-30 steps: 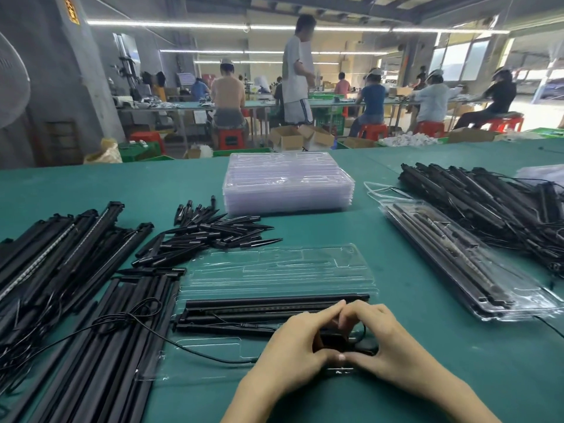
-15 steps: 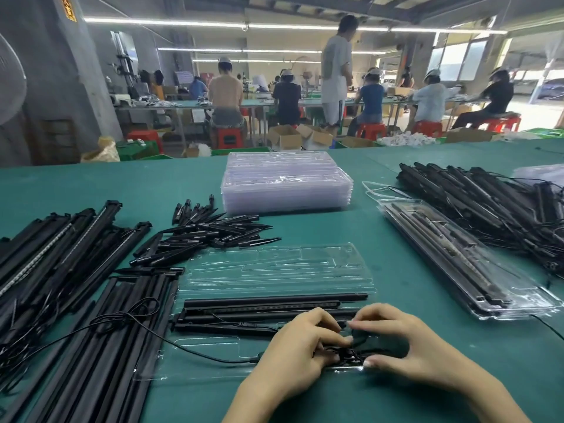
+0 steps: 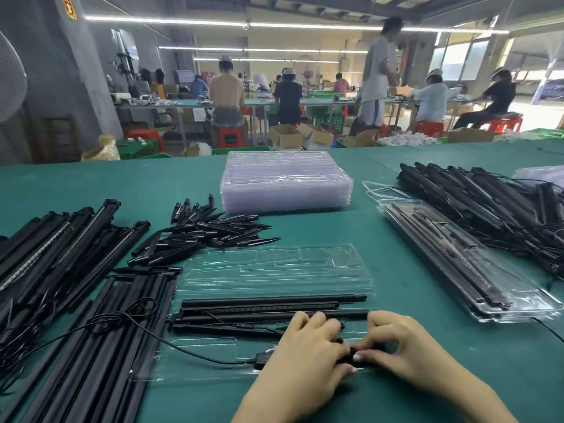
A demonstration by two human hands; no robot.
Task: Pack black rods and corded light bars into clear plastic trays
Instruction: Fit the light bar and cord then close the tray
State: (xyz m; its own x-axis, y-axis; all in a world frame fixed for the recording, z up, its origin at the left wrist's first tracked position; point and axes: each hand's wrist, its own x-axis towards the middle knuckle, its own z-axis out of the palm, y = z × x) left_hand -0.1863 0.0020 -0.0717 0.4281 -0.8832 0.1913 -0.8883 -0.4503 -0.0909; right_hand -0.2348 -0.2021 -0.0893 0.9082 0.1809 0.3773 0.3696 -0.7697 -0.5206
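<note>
table cover (image 3: 320,227): plain teal green
open tray (image 3: 274,270): clear, colourless
rods in the tray (image 3: 268,300): matt black
cord (image 3: 195,352): black
spike pile (image 3: 207,236): glossy black
light bars, left pile (image 3: 61,248): black, some with a pale dotted strip along the face
stacked trays (image 3: 287,184): clear with a faint lilac tint
filled tray, right (image 3: 457,257): clear over black and brownish bars
right pile (image 3: 488,196): black
stools (image 3: 227,137): red
crates (image 3: 328,119): green
boxes (image 3: 287,137): brown cardboard
wall (image 3: 45,71): grey
</note>
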